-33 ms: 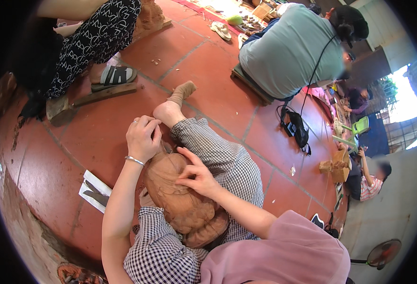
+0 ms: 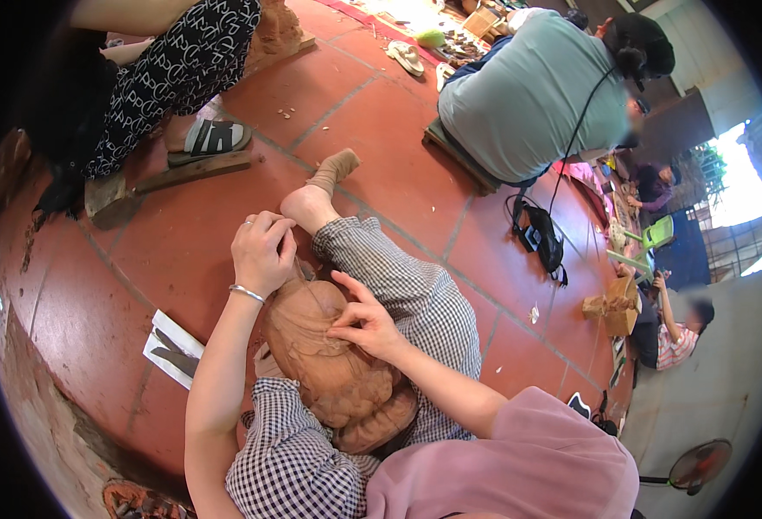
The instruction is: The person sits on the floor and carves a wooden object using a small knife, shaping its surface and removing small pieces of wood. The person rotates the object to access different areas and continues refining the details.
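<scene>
A carved wooden figure (image 2: 312, 337), brown with rounded forms and folds, lies in my lap between my checked trouser legs. My left hand (image 2: 262, 253), with a ring and a bracelet at the wrist, is closed at the figure's far end, fingers curled and tips pressed together. What it grips, if anything, is hidden. On the figure's right side rests my right hand (image 2: 368, 322), thumb and fingertips pinched against the wood, one finger raised. Whatever lies between those fingertips is too small to make out.
Left of me, a dark blade (image 2: 173, 353) lies on white paper (image 2: 158, 339) on the red tiles. A wooden mallet (image 2: 108, 201) lies near a sandalled person. Another person in a green shirt (image 2: 532, 99) sits ahead right, by a black bag (image 2: 541, 238). A fan (image 2: 699, 465) stands at right.
My right hand has shifted slightly to the right along the wooden figure. My left hand stays in nearly the same place.
</scene>
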The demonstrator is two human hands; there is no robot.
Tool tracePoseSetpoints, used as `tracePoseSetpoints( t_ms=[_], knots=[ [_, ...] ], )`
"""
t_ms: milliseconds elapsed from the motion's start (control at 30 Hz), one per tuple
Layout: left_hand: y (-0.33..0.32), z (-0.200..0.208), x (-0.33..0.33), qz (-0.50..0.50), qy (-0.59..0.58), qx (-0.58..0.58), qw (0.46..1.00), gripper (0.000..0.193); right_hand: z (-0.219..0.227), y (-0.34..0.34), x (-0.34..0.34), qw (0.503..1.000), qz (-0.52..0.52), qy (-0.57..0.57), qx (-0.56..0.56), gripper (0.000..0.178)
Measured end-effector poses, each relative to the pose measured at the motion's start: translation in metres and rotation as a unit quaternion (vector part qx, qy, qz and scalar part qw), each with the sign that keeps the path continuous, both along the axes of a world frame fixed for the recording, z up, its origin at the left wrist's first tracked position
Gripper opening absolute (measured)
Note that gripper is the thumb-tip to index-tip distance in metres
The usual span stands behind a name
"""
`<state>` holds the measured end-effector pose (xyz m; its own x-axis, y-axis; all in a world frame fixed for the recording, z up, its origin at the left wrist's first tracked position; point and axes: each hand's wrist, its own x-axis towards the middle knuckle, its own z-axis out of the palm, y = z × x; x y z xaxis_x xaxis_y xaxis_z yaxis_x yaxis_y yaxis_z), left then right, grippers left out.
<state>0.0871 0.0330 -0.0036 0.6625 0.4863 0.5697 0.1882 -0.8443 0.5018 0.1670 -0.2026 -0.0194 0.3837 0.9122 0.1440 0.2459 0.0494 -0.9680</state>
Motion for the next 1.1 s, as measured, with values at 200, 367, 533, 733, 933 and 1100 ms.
tracePoseSetpoints(
  t_ms=[200,367,533,733,933,1100],
  knots=[
    [0.002,0.001,-0.003,0.009,-0.015,0.008,1.000,0.012,0.022,0.024,-0.008,1.000,0.005,0.002,-0.024,0.018],
    [0.000,0.003,-0.002,0.001,-0.016,-0.002,1.000,0.012,-0.003,-0.004,0.007,0.999,-0.023,0.042,-0.010,0.014],
    [0.000,-0.001,0.000,0.013,-0.017,-0.005,1.000,0.011,0.014,0.031,-0.003,0.998,0.023,0.061,-0.012,0.013],
    [0.000,-0.002,0.004,0.004,-0.049,0.002,0.999,0.010,0.001,0.007,0.017,1.000,-0.010,-0.022,-0.011,0.015],
    [0.004,-0.016,-0.001,0.016,-0.004,0.017,1.000,0.015,0.001,0.014,0.012,0.998,-0.026,-0.025,-0.048,0.017],
    [0.003,-0.008,-0.003,0.035,-0.004,0.041,0.999,0.012,0.008,0.021,-0.003,0.997,-0.060,0.019,-0.049,0.017]
  ],
)
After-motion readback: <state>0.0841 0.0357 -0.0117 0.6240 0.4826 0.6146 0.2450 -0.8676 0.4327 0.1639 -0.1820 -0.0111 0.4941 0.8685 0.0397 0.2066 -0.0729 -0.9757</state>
